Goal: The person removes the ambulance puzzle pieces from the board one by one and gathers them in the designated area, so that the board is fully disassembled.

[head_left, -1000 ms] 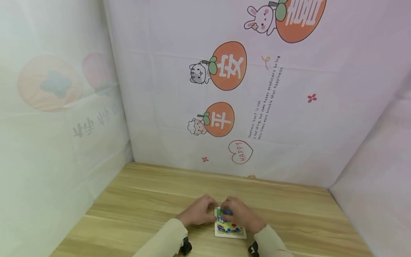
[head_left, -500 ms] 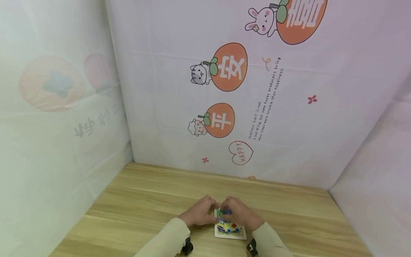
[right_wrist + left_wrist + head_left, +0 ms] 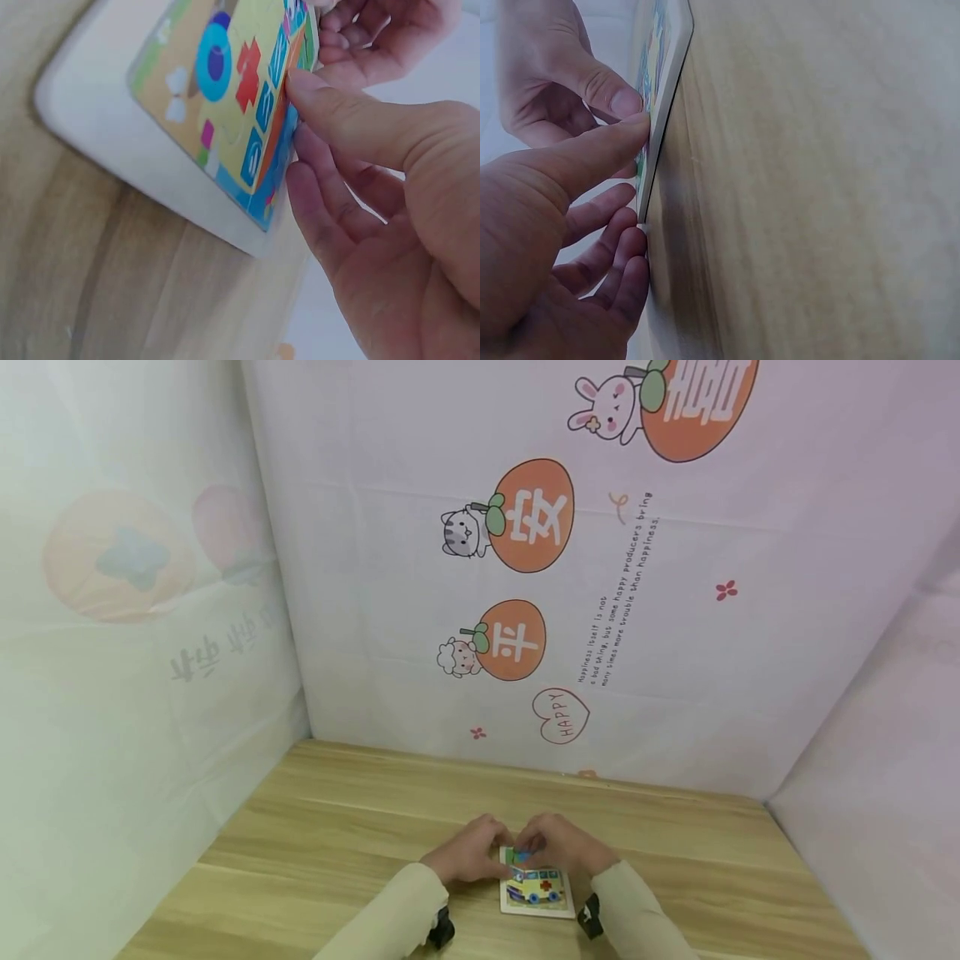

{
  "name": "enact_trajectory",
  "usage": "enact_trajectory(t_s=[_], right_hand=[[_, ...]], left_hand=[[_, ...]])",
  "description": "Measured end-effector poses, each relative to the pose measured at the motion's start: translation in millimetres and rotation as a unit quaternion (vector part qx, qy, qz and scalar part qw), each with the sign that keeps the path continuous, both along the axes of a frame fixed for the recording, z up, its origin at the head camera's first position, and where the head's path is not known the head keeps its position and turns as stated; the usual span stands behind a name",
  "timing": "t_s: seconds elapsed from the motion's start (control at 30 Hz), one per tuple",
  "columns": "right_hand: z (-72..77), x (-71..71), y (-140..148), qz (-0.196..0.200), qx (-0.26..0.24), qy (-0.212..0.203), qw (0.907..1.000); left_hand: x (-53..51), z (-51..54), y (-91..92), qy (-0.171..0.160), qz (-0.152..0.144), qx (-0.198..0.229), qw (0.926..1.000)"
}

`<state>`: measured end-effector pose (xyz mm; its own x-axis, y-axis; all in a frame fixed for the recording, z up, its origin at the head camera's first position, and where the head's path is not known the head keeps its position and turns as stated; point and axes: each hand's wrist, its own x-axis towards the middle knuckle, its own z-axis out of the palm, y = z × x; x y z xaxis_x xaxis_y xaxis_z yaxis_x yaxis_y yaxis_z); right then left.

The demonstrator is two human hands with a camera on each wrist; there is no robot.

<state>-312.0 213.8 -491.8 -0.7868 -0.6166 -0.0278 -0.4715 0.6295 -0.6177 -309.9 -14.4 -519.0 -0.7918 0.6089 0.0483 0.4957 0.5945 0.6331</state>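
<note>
A small white-framed picture puzzle [image 3: 537,912] with a yellow ambulance lies on the table, its ambulance picture [image 3: 247,82] largely uncovered. My left hand [image 3: 467,852] grips the puzzle's left side and far corner; in the left wrist view the left hand [image 3: 562,202] has its thumb on the edge and fingers curled at the corner. My right hand [image 3: 564,847] covers part of the far edge. In the right wrist view the right hand [image 3: 390,195] rests its thumb on the orange strip, fingers curled round the blue border. The contact under these fingers is partly hidden.
The wooden table [image 3: 360,793] reaches back to a white cloth wall [image 3: 390,610] printed with cartoon animals and orange fruits. More white cloth hangs at the left [image 3: 150,710] and the right [image 3: 885,760].
My right hand has shifted slightly back, uncovering the ambulance's windows and a lighter blue patch under its fingers. The left hand stays at the puzzle's corner, nearly in place.
</note>
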Motion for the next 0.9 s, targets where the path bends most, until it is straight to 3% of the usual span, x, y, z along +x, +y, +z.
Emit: enact_trajectory(t_s=[0.23, 0.67, 0.9], right_hand=[[-1.9, -7.5, 1, -0.025, -0.048, -0.076, 0.9956], [4.9, -9.7, -6, -0.050, -0.020, -0.112, 0.9923], [6.6, -10.3, -8, -0.064, -0.001, -0.097, 0.9933]], left_hand=[[-5.3, -1.1, 1.5, -0.028, 0.008, 0.022, 0.9993], [-5.3, 4.7, 4.0, -0.060, 0.012, 0.040, 0.9973], [-5.9, 5.6, 3.9, -0.055, 0.010, 0.041, 0.9976]])
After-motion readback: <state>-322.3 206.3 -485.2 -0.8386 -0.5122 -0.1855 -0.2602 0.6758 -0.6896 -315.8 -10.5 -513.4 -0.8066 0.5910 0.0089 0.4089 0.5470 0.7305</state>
